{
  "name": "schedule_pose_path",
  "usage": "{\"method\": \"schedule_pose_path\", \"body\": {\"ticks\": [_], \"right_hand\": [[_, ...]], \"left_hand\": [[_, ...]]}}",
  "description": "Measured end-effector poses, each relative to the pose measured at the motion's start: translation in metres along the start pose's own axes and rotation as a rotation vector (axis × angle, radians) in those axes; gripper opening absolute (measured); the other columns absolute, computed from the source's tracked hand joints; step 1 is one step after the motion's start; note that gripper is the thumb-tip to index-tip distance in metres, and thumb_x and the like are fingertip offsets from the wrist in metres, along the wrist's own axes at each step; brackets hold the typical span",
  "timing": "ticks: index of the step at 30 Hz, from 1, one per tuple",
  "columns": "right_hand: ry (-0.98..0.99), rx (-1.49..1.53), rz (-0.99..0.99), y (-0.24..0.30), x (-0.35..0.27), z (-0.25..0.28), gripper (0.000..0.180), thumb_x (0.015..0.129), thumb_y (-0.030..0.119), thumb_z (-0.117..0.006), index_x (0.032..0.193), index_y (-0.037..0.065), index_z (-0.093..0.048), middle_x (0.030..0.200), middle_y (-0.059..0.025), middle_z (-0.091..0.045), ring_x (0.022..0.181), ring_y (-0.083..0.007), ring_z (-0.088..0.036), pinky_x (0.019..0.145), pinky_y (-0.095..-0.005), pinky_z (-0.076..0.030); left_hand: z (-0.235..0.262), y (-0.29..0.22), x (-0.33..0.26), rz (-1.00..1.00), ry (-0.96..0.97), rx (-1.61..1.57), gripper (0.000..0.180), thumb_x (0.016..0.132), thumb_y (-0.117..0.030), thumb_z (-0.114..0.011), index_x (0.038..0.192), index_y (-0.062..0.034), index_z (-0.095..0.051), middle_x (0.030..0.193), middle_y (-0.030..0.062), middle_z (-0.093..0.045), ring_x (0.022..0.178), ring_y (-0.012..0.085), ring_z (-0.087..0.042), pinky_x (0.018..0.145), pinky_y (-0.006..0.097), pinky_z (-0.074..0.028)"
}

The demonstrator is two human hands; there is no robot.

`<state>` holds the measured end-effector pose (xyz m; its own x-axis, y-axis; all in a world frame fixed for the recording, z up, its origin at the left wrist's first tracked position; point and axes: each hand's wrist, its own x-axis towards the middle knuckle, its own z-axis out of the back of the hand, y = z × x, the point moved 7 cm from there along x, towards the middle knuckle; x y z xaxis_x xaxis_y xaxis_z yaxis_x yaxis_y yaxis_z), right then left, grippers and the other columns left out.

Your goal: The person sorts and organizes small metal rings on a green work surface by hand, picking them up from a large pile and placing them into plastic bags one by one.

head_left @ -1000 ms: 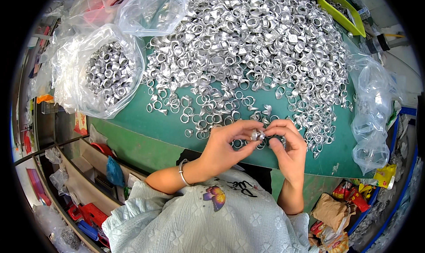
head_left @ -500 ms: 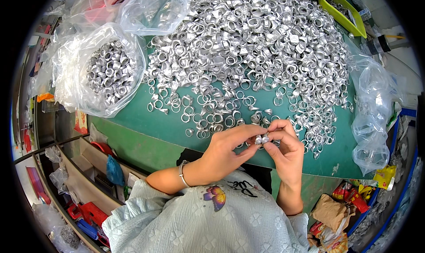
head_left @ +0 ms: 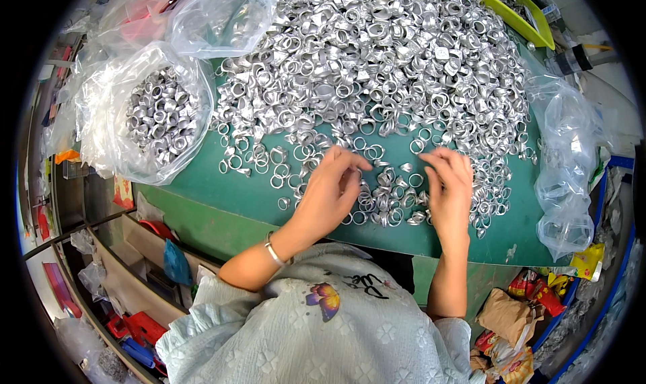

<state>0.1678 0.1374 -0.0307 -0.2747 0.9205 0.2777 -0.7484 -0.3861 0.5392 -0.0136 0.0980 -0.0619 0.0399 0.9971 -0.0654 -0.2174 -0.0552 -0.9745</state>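
While my left hand [head_left: 330, 192] and right hand [head_left: 449, 185] rest loosely spread, gripping nothing, on the silver rings [head_left: 383, 196] strewn over the green table [head_left: 222, 202], I reckon a careless sweep could roll some off its near edge.
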Motion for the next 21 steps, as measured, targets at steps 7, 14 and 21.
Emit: {"method": "schedule_pose_path", "body": {"ticks": [7, 14, 21], "right_hand": [[0.095, 0.105, -0.078, -0.018, 0.004, -0.013, 0.014, 0.076, 0.000, -0.066, 0.090, 0.004, -0.065, 0.101, -0.0063, -0.057, 0.084, -0.0191, -0.052, 0.075, -0.0310, -0.038], [0.037, 1.281, -0.581, -0.029, -0.034, -0.028, 0.011, 0.084, -0.004, -0.061, 0.095, -0.004, -0.063, 0.101, -0.0068, -0.058, 0.085, -0.0094, -0.054, 0.074, -0.0211, -0.042], [0.010, 1.273, -0.556, -0.020, -0.042, -0.024, 0.013, 0.082, -0.007, -0.062, 0.094, -0.003, -0.063, 0.105, -0.0056, -0.054, 0.081, -0.0070, -0.051, 0.070, -0.0199, -0.040]], "left_hand": [[-0.010, -0.011, 0.036, -0.200, 0.003, 0.374, 0.015, 0.081, 0.001, -0.059, 0.096, 0.0008, -0.061, 0.085, 0.0138, -0.051, 0.073, 0.0311, -0.055, 0.063, 0.037, -0.044], [-0.026, -0.009, 0.043, -0.249, 0.060, 0.732, 0.022, 0.077, -0.007, -0.066, 0.098, -0.0012, -0.061, 0.084, 0.0119, -0.050, 0.072, 0.0321, -0.057, 0.063, 0.040, -0.046], [-0.011, -0.014, 0.046, -0.194, -0.037, 0.324, 0.025, 0.074, -0.001, -0.069, 0.098, -0.0025, -0.062, 0.082, 0.0051, -0.049, 0.059, 0.0187, -0.050, 0.057, 0.029, -0.044]]}}
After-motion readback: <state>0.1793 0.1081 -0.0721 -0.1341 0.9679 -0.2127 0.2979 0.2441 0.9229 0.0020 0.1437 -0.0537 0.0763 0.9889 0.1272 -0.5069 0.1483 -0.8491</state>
